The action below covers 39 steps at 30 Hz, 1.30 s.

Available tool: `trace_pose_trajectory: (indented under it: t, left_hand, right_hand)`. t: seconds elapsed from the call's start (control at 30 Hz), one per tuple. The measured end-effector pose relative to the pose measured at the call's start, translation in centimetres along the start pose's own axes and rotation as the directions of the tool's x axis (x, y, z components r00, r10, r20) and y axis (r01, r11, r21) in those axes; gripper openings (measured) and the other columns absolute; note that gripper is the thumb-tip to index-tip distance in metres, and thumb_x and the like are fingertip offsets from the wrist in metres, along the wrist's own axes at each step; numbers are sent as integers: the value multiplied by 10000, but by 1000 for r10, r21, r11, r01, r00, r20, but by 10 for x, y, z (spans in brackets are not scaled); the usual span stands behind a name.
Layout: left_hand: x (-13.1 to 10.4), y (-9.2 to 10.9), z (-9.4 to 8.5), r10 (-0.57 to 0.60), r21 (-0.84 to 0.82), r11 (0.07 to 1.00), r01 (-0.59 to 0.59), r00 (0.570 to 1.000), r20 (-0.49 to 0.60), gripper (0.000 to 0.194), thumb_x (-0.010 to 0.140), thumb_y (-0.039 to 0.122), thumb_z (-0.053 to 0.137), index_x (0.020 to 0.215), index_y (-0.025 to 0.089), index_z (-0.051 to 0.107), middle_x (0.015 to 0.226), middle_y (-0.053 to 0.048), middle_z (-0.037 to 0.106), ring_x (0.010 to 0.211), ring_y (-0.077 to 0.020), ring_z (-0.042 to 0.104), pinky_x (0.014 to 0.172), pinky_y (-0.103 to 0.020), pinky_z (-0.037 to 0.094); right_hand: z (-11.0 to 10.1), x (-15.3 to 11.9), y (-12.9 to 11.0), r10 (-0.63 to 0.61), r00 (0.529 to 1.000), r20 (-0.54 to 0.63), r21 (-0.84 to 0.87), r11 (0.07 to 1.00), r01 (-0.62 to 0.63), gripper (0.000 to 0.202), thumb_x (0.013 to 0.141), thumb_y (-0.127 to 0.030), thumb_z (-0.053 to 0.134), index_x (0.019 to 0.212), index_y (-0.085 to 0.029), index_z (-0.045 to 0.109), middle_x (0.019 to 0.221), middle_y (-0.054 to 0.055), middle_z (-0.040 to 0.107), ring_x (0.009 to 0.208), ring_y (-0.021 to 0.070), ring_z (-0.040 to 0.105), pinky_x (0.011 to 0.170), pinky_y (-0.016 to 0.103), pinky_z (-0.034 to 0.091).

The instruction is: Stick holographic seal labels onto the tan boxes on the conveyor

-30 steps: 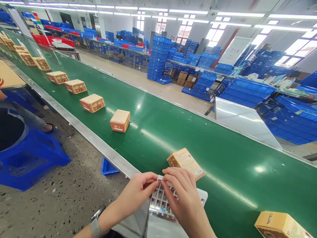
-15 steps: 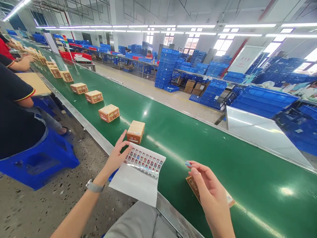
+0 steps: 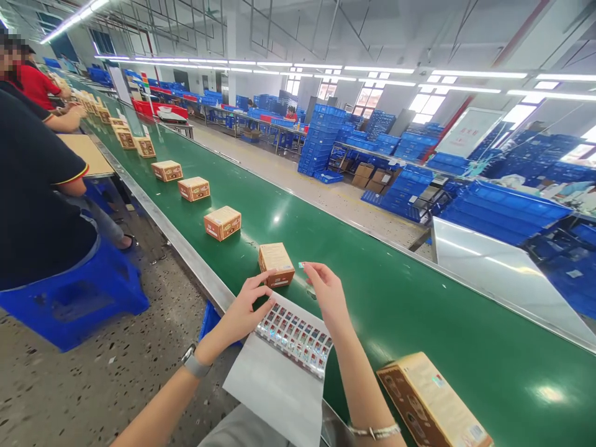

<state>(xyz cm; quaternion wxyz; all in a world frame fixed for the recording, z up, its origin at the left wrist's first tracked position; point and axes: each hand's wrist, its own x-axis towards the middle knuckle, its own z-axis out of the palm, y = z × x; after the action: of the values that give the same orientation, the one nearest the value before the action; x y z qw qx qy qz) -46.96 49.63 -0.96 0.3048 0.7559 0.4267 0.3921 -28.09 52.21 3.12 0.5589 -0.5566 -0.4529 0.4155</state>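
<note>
My left hand [image 3: 251,305] pinches the upper left corner of a sticker sheet [image 3: 295,335], its index finger stretched out against a brown and cream cardboard box [image 3: 277,264]. The sheet carries rows of small shiny stickers above a blank white backing that hangs toward my lap. Just right of that box, my right hand [image 3: 326,288] holds a small shiny sticker [image 3: 302,266] between thumb and index finger, apart from the box. Another box [image 3: 437,403], with a shiny sticker on its top, lies on the green belt [image 3: 363,298] by my right forearm.
More boxes [image 3: 222,223] stand in a line along the belt toward the far left. A person in a dark shirt [image 3: 37,192] sits on a blue stool [image 3: 74,298] at left. Metal edging [image 3: 177,239] borders the belt. Blue crates [image 3: 321,139] are stacked beyond it.
My right hand has moved left from the near right box to beside the box at my left hand, carrying a sticker. My left index finger now reaches onto that box. The view has shifted.
</note>
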Motion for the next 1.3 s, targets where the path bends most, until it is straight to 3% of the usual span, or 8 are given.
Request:
trace_pose_trajectory:
  t: [0.17,0.3,0.97,1.3]
  left_hand:
    - [-2,9,6,-1,-44,999,3,1000,29,150,938,222,517,861,206,645,1505,-91,491,1384,-285,426,1162,-499,358]
    - [-4,16,12,5,-85,996,0,999,51,135,922,197,529,858,207,647,1506,-92,488,1377,-292,425,1159,-506,355]
    - [-11,35,31,48,-160,987,-19,983,179,126,921,189,555,813,205,618,1528,-94,465,1395,-291,404,1169,-514,354]
    - [-14,46,40,73,-215,976,-22,970,232,138,911,144,554,814,206,630,1519,-76,485,1389,-286,414,1171,-509,344]
  right_hand:
    - [26,29,21,29,999,17,54,998,-30,442,625,-630,696,731,-203,652,778,64,734,759,238,662,686,341,508]
    - [29,36,28,47,999,8,55,997,-48,419,620,-604,707,729,-205,646,779,63,735,740,236,664,631,319,496]
    - [-6,20,34,-38,999,-3,-105,994,38,398,689,-587,648,784,-200,652,864,82,732,771,233,653,687,341,512]
    - [-26,13,21,-97,994,-55,-292,953,76,267,663,-498,687,642,-254,582,679,40,697,661,235,641,612,345,500]
